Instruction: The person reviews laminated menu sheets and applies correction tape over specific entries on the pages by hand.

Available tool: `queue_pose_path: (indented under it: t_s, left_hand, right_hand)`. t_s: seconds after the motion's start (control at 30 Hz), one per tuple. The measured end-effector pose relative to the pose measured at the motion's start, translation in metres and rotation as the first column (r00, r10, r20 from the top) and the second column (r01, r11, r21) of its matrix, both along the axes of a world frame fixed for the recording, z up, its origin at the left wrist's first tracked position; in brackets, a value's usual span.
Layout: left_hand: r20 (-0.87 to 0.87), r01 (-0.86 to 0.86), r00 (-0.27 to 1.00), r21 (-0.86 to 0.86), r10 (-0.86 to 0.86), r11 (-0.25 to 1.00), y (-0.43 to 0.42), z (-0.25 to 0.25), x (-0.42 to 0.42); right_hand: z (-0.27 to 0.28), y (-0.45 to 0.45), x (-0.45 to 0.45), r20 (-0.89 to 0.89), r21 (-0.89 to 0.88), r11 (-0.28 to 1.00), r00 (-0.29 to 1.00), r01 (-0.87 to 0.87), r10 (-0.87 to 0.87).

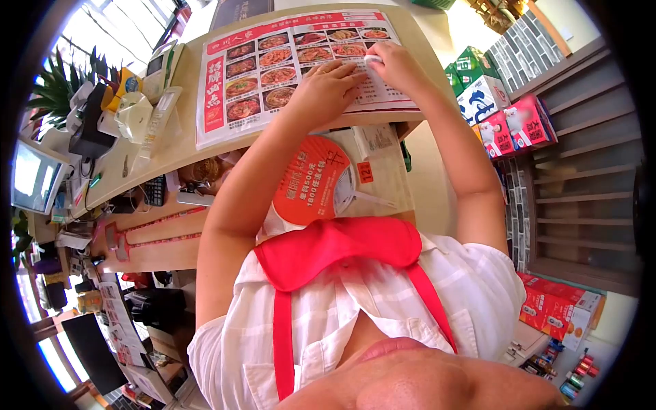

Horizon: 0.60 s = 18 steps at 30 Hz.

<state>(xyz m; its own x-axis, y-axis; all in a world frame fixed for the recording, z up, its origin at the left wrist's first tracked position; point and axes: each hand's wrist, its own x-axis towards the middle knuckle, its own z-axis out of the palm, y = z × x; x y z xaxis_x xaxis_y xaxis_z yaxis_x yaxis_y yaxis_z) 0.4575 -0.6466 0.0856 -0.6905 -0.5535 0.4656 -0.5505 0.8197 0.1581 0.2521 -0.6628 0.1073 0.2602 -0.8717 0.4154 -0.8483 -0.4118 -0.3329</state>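
Observation:
A large laminated menu sheet with rows of dish photos and red headings lies flat on the pale wooden counter. My left hand rests on the menu, palm down, its fingers stretched toward the right. Close beside it, my right hand is closed around a small white wad, which touches the right part of the menu. What the white wad is made of cannot be made out.
At the left are a plant, a white dispenser and a monitor. A round red sign lies on a lower shelf. Boxes stand at the right by a slatted wooden panel.

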Motion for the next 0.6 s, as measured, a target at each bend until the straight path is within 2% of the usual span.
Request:
queue_pose_path:
  t_s: [0.1,0.2,0.3,0.4,0.5,0.6]
  left_hand:
    - [0.033,-0.021,0.999,-0.038,0.022,0.999,0.002,0.005,-0.001]
    - [0.056,-0.017,0.998,-0.030,0.019,0.999,0.004,0.007,-0.001]
    - [0.034,-0.026,0.999,-0.040,0.028,0.999,0.004,0.006,0.000]
    - [0.003,-0.040,0.999,-0.085,0.040,0.996,0.002,0.002,0.000]
    - [0.019,-0.030,0.999,-0.102,0.032,0.994,0.002,-0.001,-0.002]
    - [0.011,-0.045,0.999,-0.103,0.047,0.994,-0.001,0.000,-0.001]
  right_hand:
    - [-0.001,-0.005,0.002,-0.108,-0.152,0.987,0.994,-0.051,0.035]
    - [0.000,-0.016,0.007,-0.040,-0.182,0.983,0.999,0.016,-0.024]
    - [0.021,-0.004,0.008,-0.088,0.068,0.996,0.995,-0.051,0.057]
    - [0.010,-0.012,0.006,-0.138,-0.004,0.999,0.989,-0.053,0.052]
    - [0.009,-0.015,0.009,-0.116,-0.065,0.998,0.993,0.004,-0.012]
    - [0.019,-0.005,0.009,-0.140,0.057,0.997,0.989,-0.047,0.055]
